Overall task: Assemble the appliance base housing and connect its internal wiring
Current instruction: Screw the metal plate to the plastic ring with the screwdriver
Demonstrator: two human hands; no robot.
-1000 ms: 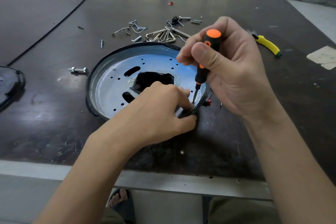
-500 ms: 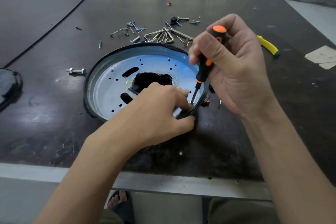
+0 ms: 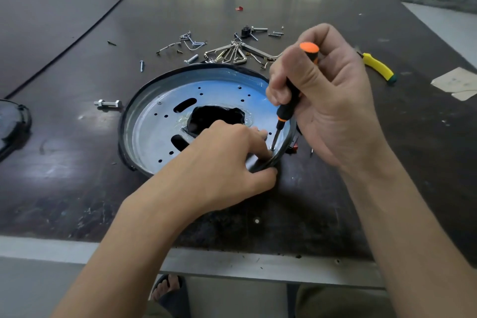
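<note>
While our left hand (image 3: 227,160) pinches the near rim of the base housing (image 3: 154,121), lying on the table (image 3: 335,201), our right hand (image 3: 333,100) grips the screwdriver (image 3: 287,108), tip on a screw (image 3: 272,148) by that rim.

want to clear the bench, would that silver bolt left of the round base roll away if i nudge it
Probably not far: the silver bolt seems to carry blocky ends, so it should stop soon. It looks like solid metal, so stiff and heavy for its size. The table looks glossy, so a push may slide it.
</note>
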